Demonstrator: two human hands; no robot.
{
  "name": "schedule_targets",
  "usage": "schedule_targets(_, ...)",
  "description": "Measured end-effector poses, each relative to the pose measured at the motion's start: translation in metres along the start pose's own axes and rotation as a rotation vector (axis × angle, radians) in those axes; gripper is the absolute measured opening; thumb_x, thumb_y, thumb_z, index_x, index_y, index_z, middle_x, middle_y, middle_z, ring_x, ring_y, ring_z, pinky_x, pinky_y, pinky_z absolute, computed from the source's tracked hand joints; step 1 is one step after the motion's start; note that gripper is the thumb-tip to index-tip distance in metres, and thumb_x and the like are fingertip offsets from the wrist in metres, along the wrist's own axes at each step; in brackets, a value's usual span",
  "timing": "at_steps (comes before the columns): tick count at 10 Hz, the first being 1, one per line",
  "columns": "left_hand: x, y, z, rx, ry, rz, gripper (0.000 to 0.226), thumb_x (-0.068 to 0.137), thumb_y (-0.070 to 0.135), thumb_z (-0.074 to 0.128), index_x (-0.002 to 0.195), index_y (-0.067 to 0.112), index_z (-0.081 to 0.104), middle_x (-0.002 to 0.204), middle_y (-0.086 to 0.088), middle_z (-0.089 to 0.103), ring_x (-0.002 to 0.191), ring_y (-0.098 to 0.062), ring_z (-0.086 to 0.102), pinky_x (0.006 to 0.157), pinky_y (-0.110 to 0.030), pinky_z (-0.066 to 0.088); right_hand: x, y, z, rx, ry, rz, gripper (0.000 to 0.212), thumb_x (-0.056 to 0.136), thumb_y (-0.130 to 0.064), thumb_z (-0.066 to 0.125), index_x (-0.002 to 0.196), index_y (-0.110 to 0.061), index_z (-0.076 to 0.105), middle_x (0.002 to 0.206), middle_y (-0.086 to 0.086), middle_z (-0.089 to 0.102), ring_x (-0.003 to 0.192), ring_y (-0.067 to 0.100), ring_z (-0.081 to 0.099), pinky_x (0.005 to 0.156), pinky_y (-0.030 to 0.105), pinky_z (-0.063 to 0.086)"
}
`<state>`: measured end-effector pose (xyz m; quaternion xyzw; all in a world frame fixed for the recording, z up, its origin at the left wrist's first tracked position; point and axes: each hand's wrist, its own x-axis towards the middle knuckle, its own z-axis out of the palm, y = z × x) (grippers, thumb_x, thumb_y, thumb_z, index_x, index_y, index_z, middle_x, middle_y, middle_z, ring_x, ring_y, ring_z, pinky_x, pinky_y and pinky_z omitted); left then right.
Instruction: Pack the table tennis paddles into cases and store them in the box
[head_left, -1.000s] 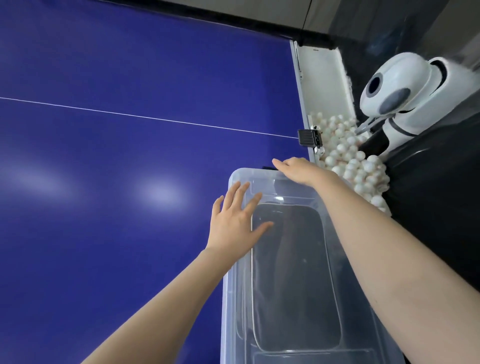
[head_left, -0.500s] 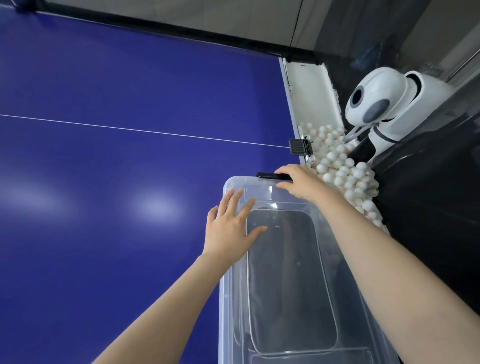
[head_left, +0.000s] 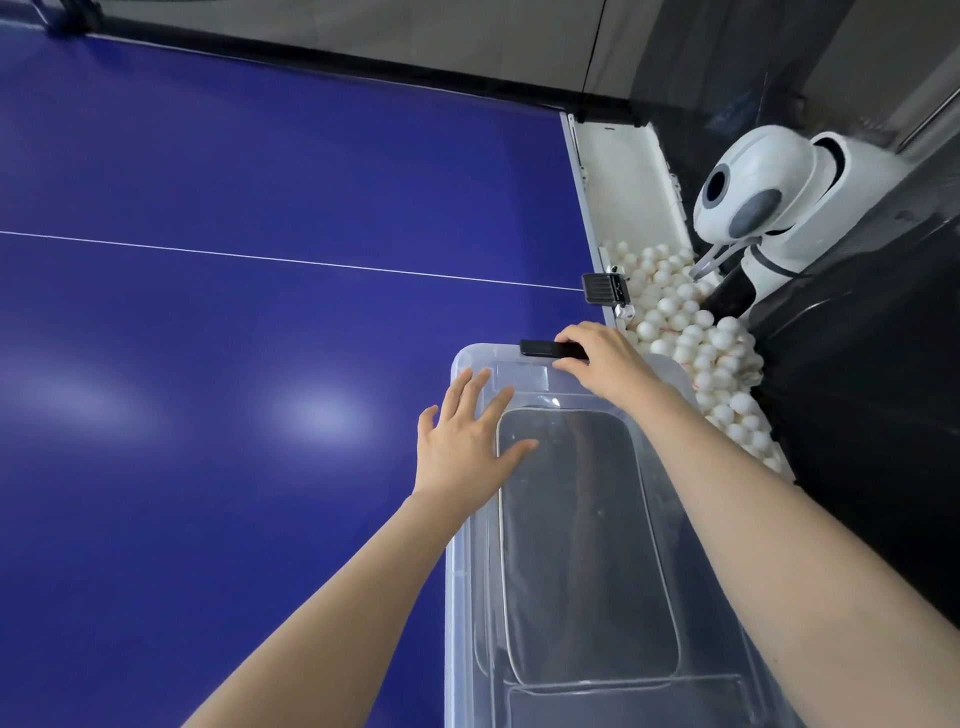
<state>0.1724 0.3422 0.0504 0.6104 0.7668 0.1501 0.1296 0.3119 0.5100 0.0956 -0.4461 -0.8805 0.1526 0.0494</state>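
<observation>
One dark blue bench (head_left: 260, 182) with a single thin white line (head_left: 311, 263) across it is filling the left and far part of the view. One clear plastic box (head_left: 464, 597) is sitting on the bench's near right part, along its right edge, with one clear lid (head_left: 571, 545) lying on top. Dark shapes are showing through the lid; whether they are the cased paddles cannot be told.

Right of the bench, one white rounded ball machine (head_left: 753, 202) is standing beside one long white tray (head_left: 623, 182). A small dark marking at the tray's far end is too small to read.

Two bare hands are reaching onto the box. The left hand (head_left: 467, 441) is lying released and flat, fingers spread, on the lid's far left corner. The right hand (head_left: 602, 364) is grasping one black latch (head_left: 537, 347) at the middle of the box's far rim, with its fingers curling over the latch's right end.

White balls (head_left: 696, 338), too many to count, are piling in the tray's near half, just right of the box. One small black clamp (head_left: 602, 288) is gripping the bench's right edge where the white line is ending.

A second ago the right hand was covering the far rim and no latch was showing; half a second ago part of it was appearing, and now more of it is sticking out left of the fingers. The left hand is staying in its place on the lid.
</observation>
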Motion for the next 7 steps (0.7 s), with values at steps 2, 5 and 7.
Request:
schedule_targets(2,0.0,-0.001,0.002,0.006,0.002,0.011,0.067,0.088,0.07,0.033,0.147,0.04,0.024,0.161,0.009,0.008,0.149,-0.014,-0.003,0.115,-0.046,0.019,-0.015,-0.001,0.007,-0.004,-0.057,0.019,0.046,0.096,-0.018,0.052,0.14,-0.009,0.041,0.14,0.009,0.047,0.13,0.026,0.041,0.109,0.035,0.031)
schedule_targets(5,-0.002,0.003,-0.01,0.111,-0.085,0.058,0.072,0.092,0.067,0.022,0.153,0.032,0.007,0.162,0.002,-0.002,0.149,-0.018,-0.009,0.119,-0.044,0.007,-0.045,-0.007,0.007,-0.055,-0.076,0.046,0.053,0.102,-0.027,0.038,0.149,-0.012,0.022,0.158,0.004,0.019,0.147,0.019,0.012,0.117,0.034,0.013)
schedule_targets(7,-0.017,0.001,-0.026,0.128,-0.069,0.024,0.075,0.097,0.059,0.023,0.153,0.018,-0.004,0.162,-0.002,-0.009,0.149,-0.02,-0.005,0.118,-0.037,0.012,-0.076,-0.013,0.0,-0.05,-0.09,0.04,0.05,0.101,-0.02,0.041,0.148,-0.011,0.026,0.156,0.004,0.024,0.143,0.023,0.022,0.115,0.036,0.023)
